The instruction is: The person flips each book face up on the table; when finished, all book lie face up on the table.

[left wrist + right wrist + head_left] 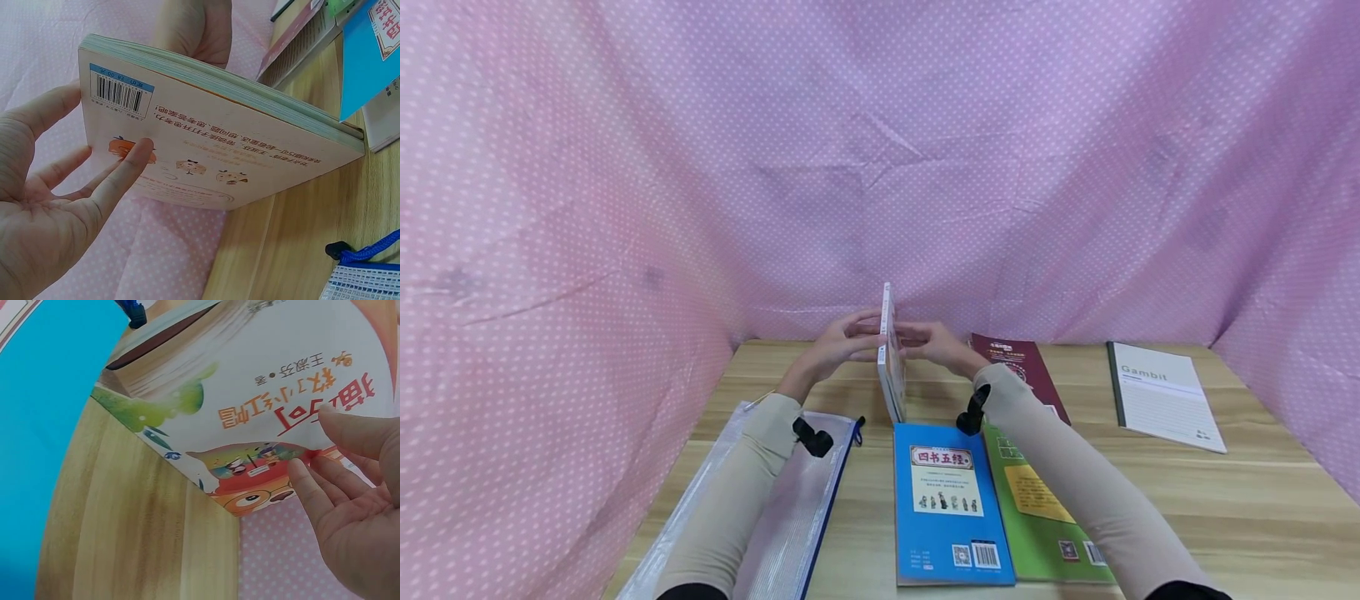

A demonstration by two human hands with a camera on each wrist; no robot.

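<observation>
Item: white book [889, 354], stood on edge at the back of the table [1262, 500], beyond the blue book [947, 500]. Left hand [842, 343] and right hand [934, 343] pressed flat, fingers straight, against opposite covers. Step judged: steadying it upright. Next move called for a firmer grip.

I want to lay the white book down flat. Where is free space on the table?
Bare wood lies between the maroon book and the Gambit notebook, and in front of that notebook. Crowded: the mesh pouch, blue book and green book fill the near side.
</observation>
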